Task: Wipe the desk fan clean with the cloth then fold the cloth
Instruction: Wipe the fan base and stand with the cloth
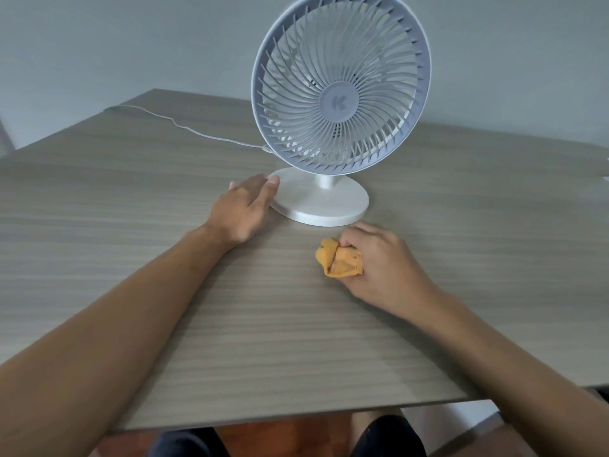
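While the right hand [385, 262] grips the cloth [339, 262], the flat left hand [245, 209] touches the fan base [323, 202].

Surface [138, 206]: wood-grain laminate, grey-brown, grain running left to right, near edge visible at bottom of view. Wall [131, 37] behind: plain, pale grey. Small white object [605, 177] at the far right edge, cut off by the frame, not identifiable. Below the near edge: reddish-brown floor [263, 437] and dark shorts [385, 438] over the knees.
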`<state>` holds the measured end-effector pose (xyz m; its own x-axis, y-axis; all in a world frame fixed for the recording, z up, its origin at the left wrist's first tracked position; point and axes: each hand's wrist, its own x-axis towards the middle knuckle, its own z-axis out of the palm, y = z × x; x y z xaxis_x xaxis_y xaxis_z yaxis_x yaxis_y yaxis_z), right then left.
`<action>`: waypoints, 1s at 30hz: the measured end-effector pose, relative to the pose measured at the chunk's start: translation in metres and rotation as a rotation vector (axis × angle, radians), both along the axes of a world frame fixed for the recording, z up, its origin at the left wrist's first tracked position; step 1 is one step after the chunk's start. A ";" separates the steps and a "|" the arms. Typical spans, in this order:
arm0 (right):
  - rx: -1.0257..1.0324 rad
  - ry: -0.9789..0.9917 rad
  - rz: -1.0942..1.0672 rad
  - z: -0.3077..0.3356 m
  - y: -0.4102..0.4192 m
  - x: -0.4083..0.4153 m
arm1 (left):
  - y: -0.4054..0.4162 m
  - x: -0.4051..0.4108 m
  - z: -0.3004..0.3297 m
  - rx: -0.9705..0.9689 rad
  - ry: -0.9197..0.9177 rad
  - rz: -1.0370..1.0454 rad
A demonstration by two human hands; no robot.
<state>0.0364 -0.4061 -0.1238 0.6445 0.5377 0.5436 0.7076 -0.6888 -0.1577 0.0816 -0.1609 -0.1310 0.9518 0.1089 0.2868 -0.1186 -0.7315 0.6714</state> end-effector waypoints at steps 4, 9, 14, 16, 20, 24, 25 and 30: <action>-0.021 0.034 0.092 0.002 0.017 -0.014 | 0.023 -0.014 0.006 0.024 -0.024 0.084; -0.085 0.097 0.159 0.008 0.049 -0.007 | 0.040 -0.021 0.010 -0.071 -0.025 0.203; -0.143 0.168 0.174 0.015 0.098 0.010 | 0.048 -0.017 0.010 -0.237 -0.088 0.258; -0.199 0.156 0.141 0.018 0.118 0.016 | 0.052 -0.014 0.008 -0.281 -0.099 0.285; -0.220 0.206 -0.025 0.025 0.155 0.035 | 0.055 -0.011 0.008 -0.351 -0.143 0.320; -0.187 0.232 -0.092 0.029 0.175 0.050 | 0.059 -0.010 0.007 -0.412 -0.186 0.328; -0.190 0.236 -0.095 0.029 0.175 0.049 | 0.061 -0.010 0.006 -0.426 -0.185 0.322; -0.246 0.151 -0.014 0.018 0.153 0.037 | 0.061 -0.012 0.005 -0.446 -0.176 0.279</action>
<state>0.0732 -0.2528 -0.1059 0.7165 0.6320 0.2952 0.6789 -0.7290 -0.0870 0.0696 -0.0995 -0.1263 0.8113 0.4974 0.3073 -0.0995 -0.4005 0.9109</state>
